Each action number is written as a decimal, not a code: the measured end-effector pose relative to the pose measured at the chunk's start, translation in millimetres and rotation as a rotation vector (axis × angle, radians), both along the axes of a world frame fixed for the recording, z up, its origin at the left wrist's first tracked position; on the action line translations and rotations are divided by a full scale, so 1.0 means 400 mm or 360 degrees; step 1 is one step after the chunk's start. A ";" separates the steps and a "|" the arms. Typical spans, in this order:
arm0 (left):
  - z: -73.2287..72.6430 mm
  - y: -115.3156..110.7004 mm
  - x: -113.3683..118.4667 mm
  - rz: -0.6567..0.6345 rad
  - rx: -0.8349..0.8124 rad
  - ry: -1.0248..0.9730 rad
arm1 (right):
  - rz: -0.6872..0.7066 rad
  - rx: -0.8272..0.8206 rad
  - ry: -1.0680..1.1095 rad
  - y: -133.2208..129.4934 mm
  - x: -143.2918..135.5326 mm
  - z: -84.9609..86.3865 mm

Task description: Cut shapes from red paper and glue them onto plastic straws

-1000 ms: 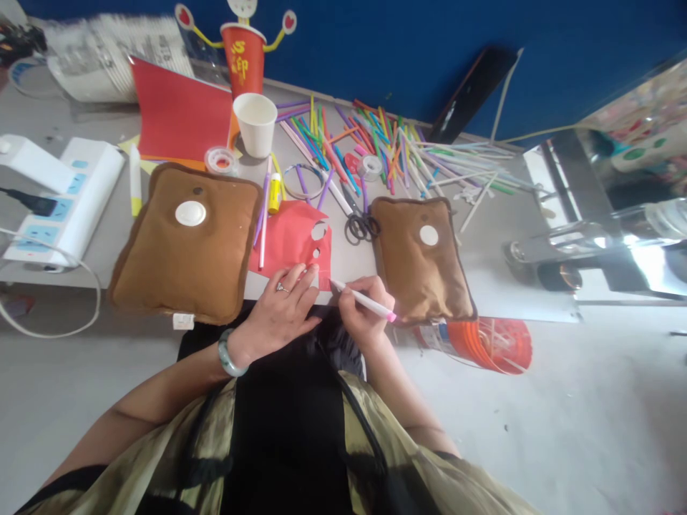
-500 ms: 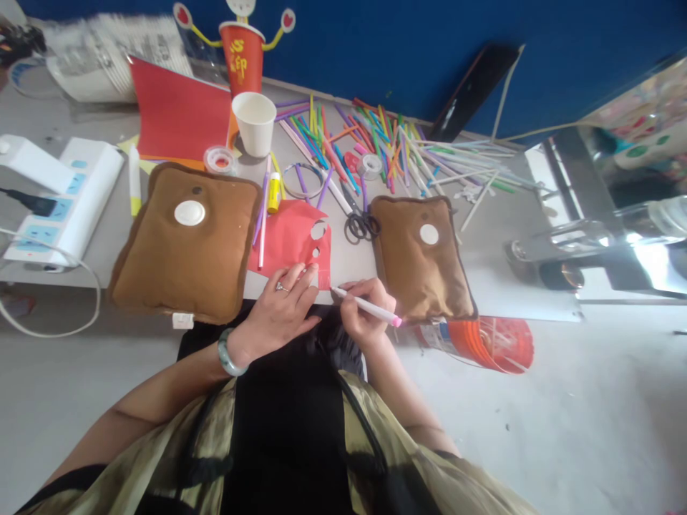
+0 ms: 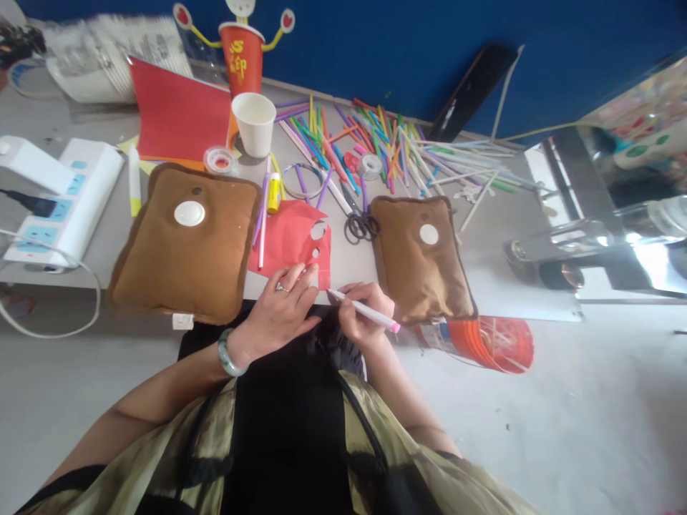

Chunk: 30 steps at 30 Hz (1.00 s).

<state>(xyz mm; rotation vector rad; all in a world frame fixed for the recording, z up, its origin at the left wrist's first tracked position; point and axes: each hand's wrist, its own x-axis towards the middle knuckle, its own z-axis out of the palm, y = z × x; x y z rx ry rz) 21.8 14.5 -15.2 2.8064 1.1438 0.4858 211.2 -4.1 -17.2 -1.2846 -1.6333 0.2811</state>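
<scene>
Red paper point(image 3: 287, 236) with round holes cut through its right side lies at the table's front edge. My left hand point(image 3: 287, 304) rests flat on the paper's lower part, fingers stretched out. In my right hand point(image 3: 365, 311) is a white marker with a pink end point(image 3: 370, 312), its tip at the paper's lower right corner. Faint pale lines show on that corner. Black-handled scissors point(image 3: 361, 223) lie just beyond, and a yellow glue stick point(image 3: 273, 193) stands near the paper's top edge.
Brown hot-water bags lie left point(image 3: 187, 265) and right point(image 3: 424, 265) of the paper. Behind are a white paper cup point(image 3: 255, 127), a red cup figure point(image 3: 244, 61) and many coloured sticks point(image 3: 343, 143). A power strip point(image 3: 64, 200) sits far left; a red bucket point(image 3: 499, 343) stands below the table's right side.
The marker in my right hand has shifted slightly left, its tip now nearer the paper's corner. My left hand and the paper have stayed in place.
</scene>
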 end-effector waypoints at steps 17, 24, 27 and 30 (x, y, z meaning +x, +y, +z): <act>0.002 0.000 -0.001 -0.0005 0.0016 0.0027 | -0.0035 0.0000 0.0009 -0.001 0.000 0.000; 0.001 -0.001 0.000 -0.0002 0.0007 -0.0012 | 0.0057 -0.0002 -0.0164 -0.004 -0.001 0.007; 0.000 0.000 0.001 0.0002 0.0007 -0.0022 | 0.0041 0.0020 -0.0203 -0.002 -0.002 0.010; 0.000 0.000 0.001 0.0001 0.0001 -0.0017 | 0.0053 0.0044 -0.0239 -0.002 -0.002 0.011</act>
